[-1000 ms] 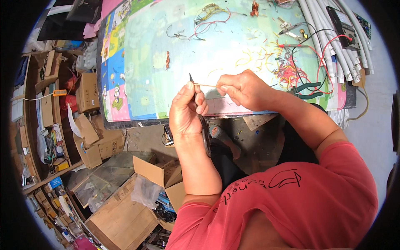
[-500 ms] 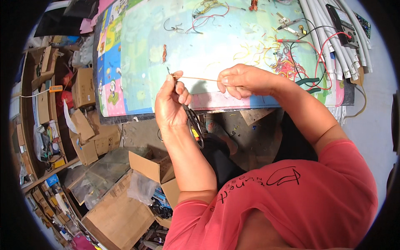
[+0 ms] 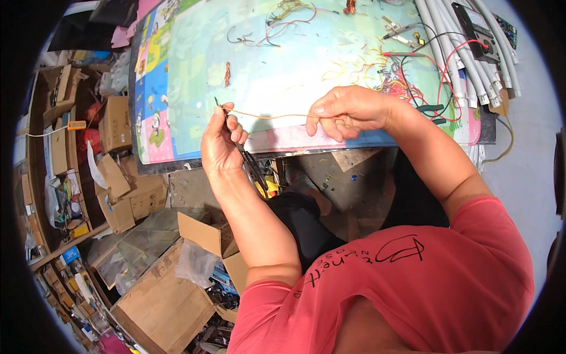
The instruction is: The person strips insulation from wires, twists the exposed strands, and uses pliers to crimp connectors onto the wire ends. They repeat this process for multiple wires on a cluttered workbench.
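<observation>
Cluttered workroom; table [image 3: 188,130] under a pale mat with a cartoon-print left border. Orange wire [image 3: 268,118] runs between the two hands above the table's near part, sagging slightly. Left hand [image 3: 221,144] at its left end, thumb and fingers pinched together there; a dark pointed tip [image 3: 217,102] juts past them on the far side. Dark strands [image 3: 252,171] hang below the same hand, near the table's edge; cannot tell whether they join the tip. Right hand [image 3: 348,112] clamps the wire's right end between thumb and curled fingers. Hands well apart, wire the only link seen between them.

Beyond the left hand, a copper bundle [image 3: 227,74] lies on the mat. Red and yellow scraps [image 3: 392,82] lie to the far right of the right hand; green-handled pliers [image 3: 432,108] to its right. Far right: meter [image 3: 482,36] on white tubes [image 3: 446,59]. Left, on the floor side: open carton [image 3: 200,233].
</observation>
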{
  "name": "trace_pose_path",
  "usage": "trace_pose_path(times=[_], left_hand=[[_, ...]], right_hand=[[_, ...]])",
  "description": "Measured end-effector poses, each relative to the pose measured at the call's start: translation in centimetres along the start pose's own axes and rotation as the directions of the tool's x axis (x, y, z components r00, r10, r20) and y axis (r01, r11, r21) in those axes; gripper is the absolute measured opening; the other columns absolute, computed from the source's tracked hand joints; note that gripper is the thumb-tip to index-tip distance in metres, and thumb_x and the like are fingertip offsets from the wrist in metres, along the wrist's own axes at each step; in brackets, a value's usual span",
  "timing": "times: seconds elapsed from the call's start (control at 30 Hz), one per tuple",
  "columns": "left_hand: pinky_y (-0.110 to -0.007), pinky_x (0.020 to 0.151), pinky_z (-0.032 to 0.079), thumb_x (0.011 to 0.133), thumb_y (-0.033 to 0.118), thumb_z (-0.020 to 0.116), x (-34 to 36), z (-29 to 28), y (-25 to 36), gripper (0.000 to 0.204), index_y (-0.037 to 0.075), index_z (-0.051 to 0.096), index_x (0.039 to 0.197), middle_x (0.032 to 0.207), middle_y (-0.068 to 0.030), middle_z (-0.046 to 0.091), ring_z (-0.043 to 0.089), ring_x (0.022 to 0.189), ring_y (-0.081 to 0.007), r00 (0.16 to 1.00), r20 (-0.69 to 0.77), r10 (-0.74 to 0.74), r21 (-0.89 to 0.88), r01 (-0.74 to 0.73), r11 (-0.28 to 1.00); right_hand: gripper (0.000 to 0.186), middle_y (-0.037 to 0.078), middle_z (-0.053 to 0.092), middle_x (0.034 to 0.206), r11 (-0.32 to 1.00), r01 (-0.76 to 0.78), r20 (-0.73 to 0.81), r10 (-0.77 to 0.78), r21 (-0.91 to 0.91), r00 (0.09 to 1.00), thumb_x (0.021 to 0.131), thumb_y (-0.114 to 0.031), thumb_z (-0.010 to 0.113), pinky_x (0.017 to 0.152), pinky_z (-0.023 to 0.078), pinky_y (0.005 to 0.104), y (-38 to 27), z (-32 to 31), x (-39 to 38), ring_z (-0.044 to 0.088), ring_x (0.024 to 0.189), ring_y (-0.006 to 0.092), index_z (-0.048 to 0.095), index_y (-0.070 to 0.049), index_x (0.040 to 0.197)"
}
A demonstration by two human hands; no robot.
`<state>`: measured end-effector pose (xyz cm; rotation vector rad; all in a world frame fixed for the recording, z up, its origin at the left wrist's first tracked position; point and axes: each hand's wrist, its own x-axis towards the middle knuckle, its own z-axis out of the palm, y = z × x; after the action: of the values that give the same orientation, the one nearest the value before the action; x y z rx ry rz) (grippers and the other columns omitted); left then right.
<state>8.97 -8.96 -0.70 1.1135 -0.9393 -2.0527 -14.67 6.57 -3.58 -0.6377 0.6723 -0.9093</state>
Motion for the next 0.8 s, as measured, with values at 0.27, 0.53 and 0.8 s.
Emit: trace_pose_path(times=[0.27,0.53,0.8], left_hand=[[-0.025,0.049,0.03,0.097,0.027,0.058,-0.4,-0.1,-0.5,0.026,0.004,0.056,0.107,0.064,0.0009,0.049,0.038,0.049,-0.0094,1.0,0.017,-0.014,0.018,0.014,1.0],[-0.026,0.05,0.031,0.097,0.026,0.058,-1.0,1.3,-0.4,0.026,0.003,0.057,0.106,0.064,0.0,0.05,0.039,0.05,-0.0103,0.999,0.03,0.017,0.06,-0.018,0.998],[-0.024,0.044,0.033,0.096,0.022,0.056,-0.8,2.6,-2.2,0.024,-0.001,0.061,0.1,0.063,-0.001,0.053,0.042,0.047,-0.0096,0.997,-0.035,0.067,0.187,-0.06,0.98]], right_hand=[[0.035,0.008,0.063,0.066,0.999,0.025,0.009,-0.025,0.025,1.0,0.098,-0.024,0.049,0.04,0.038,0.0203,0.1,-0.1,-1.1,0.053,0.046,0.0079,0.063,0.007,0.108],[0.03,0.009,0.064,0.071,0.954,-0.029,-0.241,-0.046,-0.299,0.969,0.097,-0.024,0.05,0.045,0.04,0.0216,-0.1,-0.5,-2.3,0.058,0.053,0.01,0.063,0.002,0.102],[0.023,0.019,0.067,0.089,0.135,-0.602,-0.588,-0.457,-0.787,0.667,0.084,-0.026,0.061,0.077,0.049,0.0456,-0.3,-6.9,-10.5,0.063,0.09,0.0381,0.066,-0.005,0.093]])
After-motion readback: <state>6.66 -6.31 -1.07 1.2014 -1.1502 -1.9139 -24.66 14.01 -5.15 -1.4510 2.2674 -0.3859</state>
